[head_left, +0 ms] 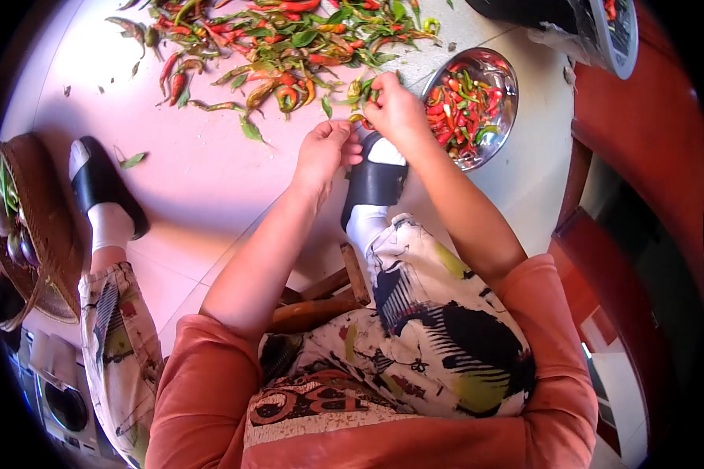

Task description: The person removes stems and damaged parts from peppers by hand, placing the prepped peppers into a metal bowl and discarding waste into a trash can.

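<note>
My left hand (326,159) and my right hand (399,113) are close together above my right sandal (377,184). The fingers of both hands are closed in a pinch on a small red and yellowish chili pepper (360,119) between them. Green chilies and leaves (356,92) show right beside the right fingertips. Past my hands, a loose pile of red and green chili peppers (289,43) with stems and leaves is spread over the floor. To the right of my right hand stands a shiny metal bowl (505,139) holding many red and some green chilies.
A woven basket (55,227) with eggplants (17,242) stands at the far left beside my left sandal (109,184). At the upper right a dark bucket (524,17) with a pale rim lies tilted. Red-brown wooden furniture (626,297) lines the right side.
</note>
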`<action>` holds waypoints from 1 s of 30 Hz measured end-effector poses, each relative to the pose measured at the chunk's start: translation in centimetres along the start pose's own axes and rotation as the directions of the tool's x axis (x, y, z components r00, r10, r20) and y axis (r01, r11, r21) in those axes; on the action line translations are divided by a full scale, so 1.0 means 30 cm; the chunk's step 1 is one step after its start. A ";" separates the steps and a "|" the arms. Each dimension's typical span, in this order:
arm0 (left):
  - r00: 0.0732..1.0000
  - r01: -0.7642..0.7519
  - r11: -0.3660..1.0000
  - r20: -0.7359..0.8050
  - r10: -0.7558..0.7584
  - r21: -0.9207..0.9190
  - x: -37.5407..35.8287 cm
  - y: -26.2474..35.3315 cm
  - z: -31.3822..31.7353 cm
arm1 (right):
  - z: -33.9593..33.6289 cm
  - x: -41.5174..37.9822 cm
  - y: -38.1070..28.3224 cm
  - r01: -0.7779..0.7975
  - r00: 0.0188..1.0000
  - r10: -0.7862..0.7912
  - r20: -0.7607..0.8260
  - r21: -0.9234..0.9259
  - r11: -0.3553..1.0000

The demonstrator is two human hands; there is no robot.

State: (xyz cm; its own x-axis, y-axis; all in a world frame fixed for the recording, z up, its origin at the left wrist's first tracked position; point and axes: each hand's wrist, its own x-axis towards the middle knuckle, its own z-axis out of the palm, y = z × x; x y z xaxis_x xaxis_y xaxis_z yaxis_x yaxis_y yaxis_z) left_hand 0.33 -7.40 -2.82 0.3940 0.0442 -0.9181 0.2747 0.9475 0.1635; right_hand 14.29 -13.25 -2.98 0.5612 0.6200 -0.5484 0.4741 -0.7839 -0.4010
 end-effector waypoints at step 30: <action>0.918 -0.258 0.964 0.297 0.264 -0.059 -0.042 0.188 0.035 | -0.233 -0.010 -0.100 -0.123 0.934 -0.229 0.274 0.849 0.514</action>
State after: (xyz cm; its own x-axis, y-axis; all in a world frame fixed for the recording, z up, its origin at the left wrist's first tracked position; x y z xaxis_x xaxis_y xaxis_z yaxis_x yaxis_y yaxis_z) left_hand 2.30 -2.45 -0.36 0.6942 0.1964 -0.6924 0.1113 0.9212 0.3728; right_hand 17.43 -10.83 3.53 0.2296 0.7487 -0.6218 -0.4013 -0.5093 -0.7613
